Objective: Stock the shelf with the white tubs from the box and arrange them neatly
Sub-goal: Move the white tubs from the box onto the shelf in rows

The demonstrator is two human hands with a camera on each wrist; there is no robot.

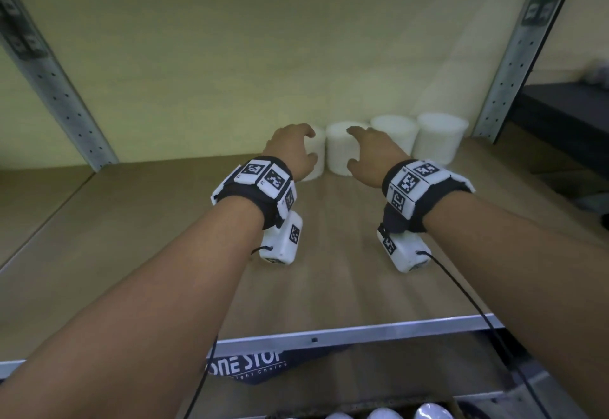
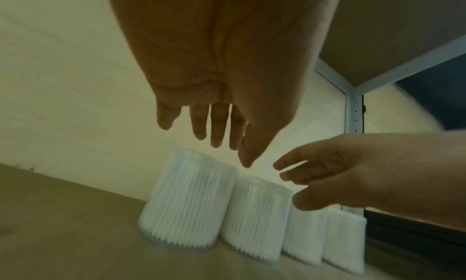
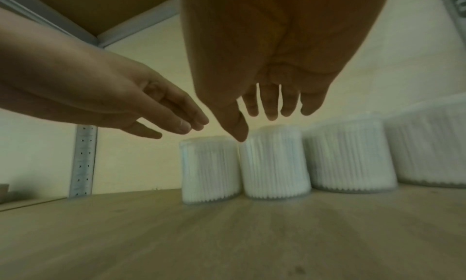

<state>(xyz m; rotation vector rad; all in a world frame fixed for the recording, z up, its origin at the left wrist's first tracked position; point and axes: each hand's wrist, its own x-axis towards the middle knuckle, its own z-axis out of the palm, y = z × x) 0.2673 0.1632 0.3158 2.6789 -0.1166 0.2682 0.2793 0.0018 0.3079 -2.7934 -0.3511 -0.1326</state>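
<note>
Several white tubs stand upright in a row against the back wall, at the right end of the wooden shelf. My left hand hovers with spread fingers by the leftmost tub. My right hand hovers the same way by the second tub. In the left wrist view the left hand is apart from the leftmost tub, holding nothing. The right wrist view shows the right hand just in front of the second tub, also holding nothing.
Grey perforated metal posts frame the shelf on both sides. The shelf's metal front rail runs below my forearms. Under it is a cardboard box flap with print, and white tub tops show at the bottom edge. Bare board lies left of the row.
</note>
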